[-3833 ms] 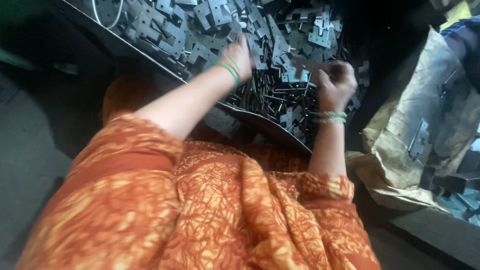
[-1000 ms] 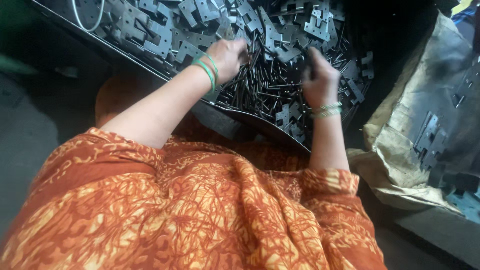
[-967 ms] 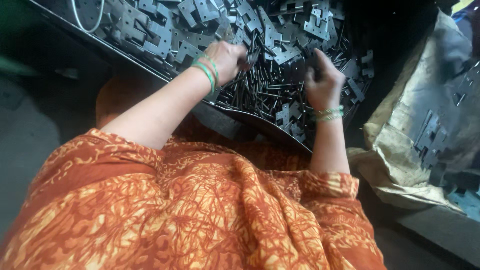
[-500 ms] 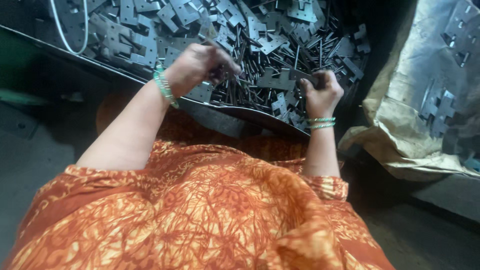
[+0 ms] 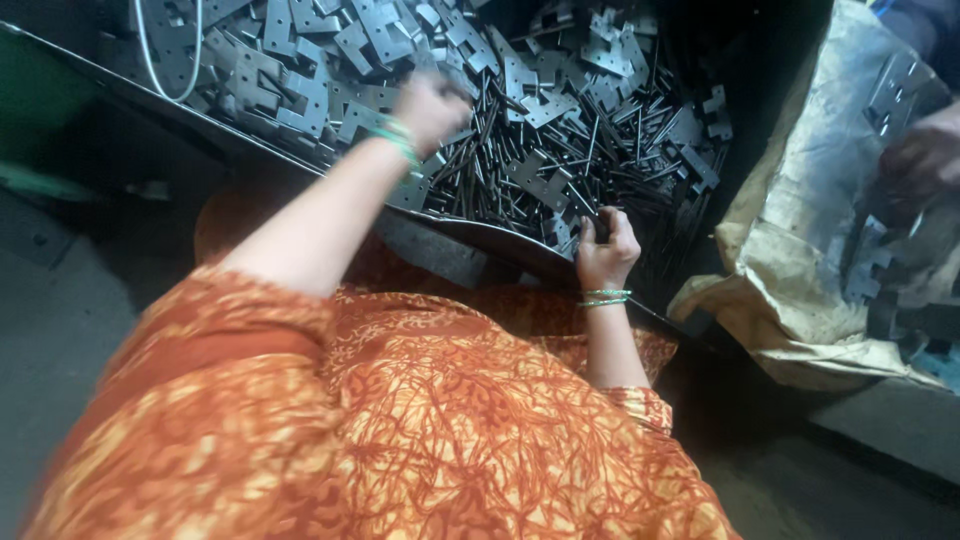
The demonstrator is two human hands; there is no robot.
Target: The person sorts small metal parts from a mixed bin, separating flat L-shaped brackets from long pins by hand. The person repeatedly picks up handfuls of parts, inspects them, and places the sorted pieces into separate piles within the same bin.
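The left hand (image 5: 432, 103) hovers blurred over the heap of grey metal plates (image 5: 330, 60), fingers curled loosely; whether it pinches anything I cannot tell. The right hand (image 5: 606, 250) is closed, probably around a few thin dark pins (image 5: 600, 150), at the near rim of the tray (image 5: 470, 228) that carries the heap. Green bangles (image 5: 398, 140) ring the left wrist. To the right stands a crumpled tan sack (image 5: 790, 250), open, with more grey plates inside, and another person's hand (image 5: 925, 160) at its upper edge
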